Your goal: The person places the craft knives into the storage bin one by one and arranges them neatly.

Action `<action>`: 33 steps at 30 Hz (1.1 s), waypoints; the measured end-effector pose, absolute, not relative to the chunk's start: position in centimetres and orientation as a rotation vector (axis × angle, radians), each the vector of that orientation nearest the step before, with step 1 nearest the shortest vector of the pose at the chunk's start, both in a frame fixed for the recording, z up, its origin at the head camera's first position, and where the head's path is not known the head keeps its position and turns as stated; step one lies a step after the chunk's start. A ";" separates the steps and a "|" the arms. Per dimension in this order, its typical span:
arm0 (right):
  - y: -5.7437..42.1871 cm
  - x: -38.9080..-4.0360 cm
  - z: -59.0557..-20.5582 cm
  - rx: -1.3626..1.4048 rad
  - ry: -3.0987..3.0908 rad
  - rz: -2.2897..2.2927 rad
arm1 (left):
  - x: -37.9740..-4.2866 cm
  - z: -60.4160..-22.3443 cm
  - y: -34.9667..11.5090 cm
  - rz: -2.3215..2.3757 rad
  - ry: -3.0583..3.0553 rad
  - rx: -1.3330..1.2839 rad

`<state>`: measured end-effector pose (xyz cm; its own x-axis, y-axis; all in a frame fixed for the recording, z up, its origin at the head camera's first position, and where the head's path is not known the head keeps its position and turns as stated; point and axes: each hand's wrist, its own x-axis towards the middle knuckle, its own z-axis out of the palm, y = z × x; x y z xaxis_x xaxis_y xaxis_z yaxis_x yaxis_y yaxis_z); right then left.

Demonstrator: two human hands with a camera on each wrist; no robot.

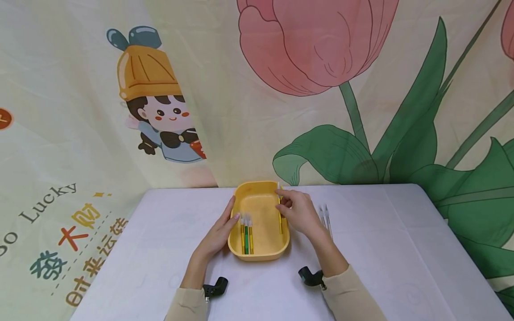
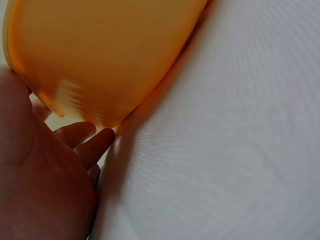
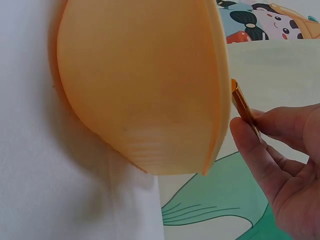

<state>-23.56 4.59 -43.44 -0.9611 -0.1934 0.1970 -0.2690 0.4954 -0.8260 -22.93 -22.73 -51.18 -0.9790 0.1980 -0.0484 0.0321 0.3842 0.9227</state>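
Note:
A yellow plastic tray (image 1: 263,227) sits near the table's far edge. My left hand (image 1: 217,234) grips its left side, the thumb at the rim and fingers against the outer wall. Over the tray's right side, my right hand (image 1: 299,211) pinches a slim gold pen-like stick (image 3: 242,105) between thumb and fingertips. Its whitish end points away from me in the head view. Inside the tray, at the lower left, several similar yellow and green sticks (image 1: 246,236) with whitish ends lie side by side. The stick's exact kind is too small to tell.
More slim, pale-ended sticks (image 1: 326,217) lie on the white table (image 1: 385,258) right of the tray, partly hidden by my right forearm. A printed cloth (image 1: 225,116) hangs behind the far edge. Black wrist cameras (image 1: 216,287) are on both wrists.

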 end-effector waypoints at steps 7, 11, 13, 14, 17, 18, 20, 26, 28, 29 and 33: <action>4.0 -23.6 -43.8 0.433 -2.625 1.522 | -23.0 -51.2 -22.8 1.660 2.478 0.210; 3.6 -23.6 -44.0 0.445 -2.615 1.518 | -23.1 -51.4 -22.9 1.660 2.478 0.232; 3.4 -23.6 -44.1 0.449 -2.617 1.513 | -23.1 -51.4 -23.0 1.656 2.480 0.232; 3.3 -23.5 -44.1 0.450 -2.622 1.506 | -23.1 -51.4 -23.0 1.654 2.482 0.233; 3.0 -23.5 -44.2 0.455 -2.639 1.490 | -23.0 -51.4 -23.0 1.651 2.486 0.234; 2.9 -23.4 -44.2 0.457 -2.646 1.485 | -23.0 -51.4 -23.0 1.651 2.486 0.232; 2.7 -23.3 -44.3 0.460 -2.659 1.475 | -23.0 -51.4 -23.0 1.652 2.486 0.229; 2.1 -23.3 -44.7 0.514 -2.674 1.425 | -23.0 -51.3 -22.9 1.645 2.482 0.216; 1.9 -23.3 -44.7 0.543 -2.672 1.413 | -23.0 -51.3 -22.9 1.642 2.481 0.210; 1.8 -23.2 -44.8 0.552 -2.673 1.408 | -23.0 -51.3 -22.9 1.641 2.480 0.207; 1.3 -23.1 -44.8 0.567 -2.691 1.425 | -23.1 -51.3 -22.9 1.638 2.478 0.206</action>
